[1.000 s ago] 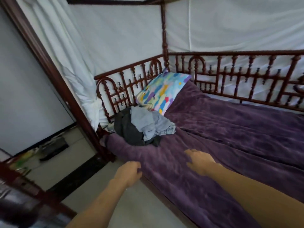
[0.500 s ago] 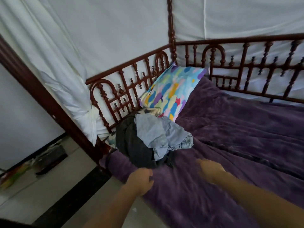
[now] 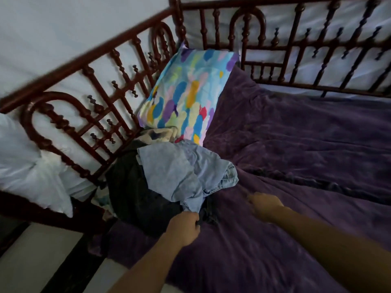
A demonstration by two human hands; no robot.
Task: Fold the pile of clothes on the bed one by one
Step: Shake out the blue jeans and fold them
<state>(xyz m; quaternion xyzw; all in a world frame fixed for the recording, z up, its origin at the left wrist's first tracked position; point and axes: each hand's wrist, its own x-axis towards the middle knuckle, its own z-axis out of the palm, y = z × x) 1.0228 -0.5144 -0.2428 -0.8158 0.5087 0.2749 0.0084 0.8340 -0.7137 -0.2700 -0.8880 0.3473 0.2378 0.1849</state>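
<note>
Pile of crumpled clothes (image 3: 148, 187): centre-left of frame, on purple plush bedspread (image 3: 296, 166), against dark red turned-wood bed rail (image 3: 101, 115).
Light blue denim garment (image 3: 179, 172) on top; black garment (image 3: 131, 197) beneath.
Multicoloured patterned pillow (image 3: 186, 92): just behind pile, leaning on rail.
Left hand (image 3: 184, 228): lower centre, fingers curled at blue garment's hem; cannot tell whether gripping.
Right hand (image 3: 264, 205): right of pile, above bedspread, blurred, fingers loosely extended, holding nothing.

Both bare forearms extend toward the pile of clothes (image 3: 173, 170). Left hand (image 3: 184, 228): fingers curled at the pile's near edge, grip unconfirmed. Right hand (image 3: 265, 205): blurred, fingers loosely extended, just right of the pile.
</note>
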